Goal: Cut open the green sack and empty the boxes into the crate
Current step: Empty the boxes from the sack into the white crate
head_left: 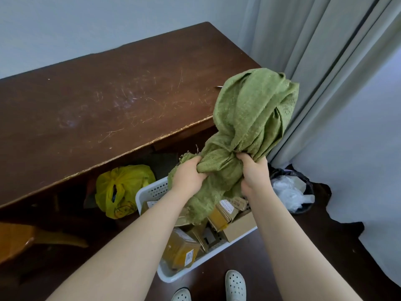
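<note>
Left hand and right hand hold the sack side by side at its bunched waist, fingers clamped into the cloth. The sack is upended with its long axis near vertical, slack bulk above the fingers and frayed mouth hanging into the crate. The sack is coarse, limp green weave; the crate is white perforated plastic holding tan cardboard boxes.

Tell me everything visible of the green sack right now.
The green sack is coarse woven material, limp and bunched. The left hand and right hand grip its gathered middle, holding it over the white crate. Its upper part stands up in folds; a frayed edge shows by the left hand; its lower end droops onto the cardboard boxes in the crate.
</note>
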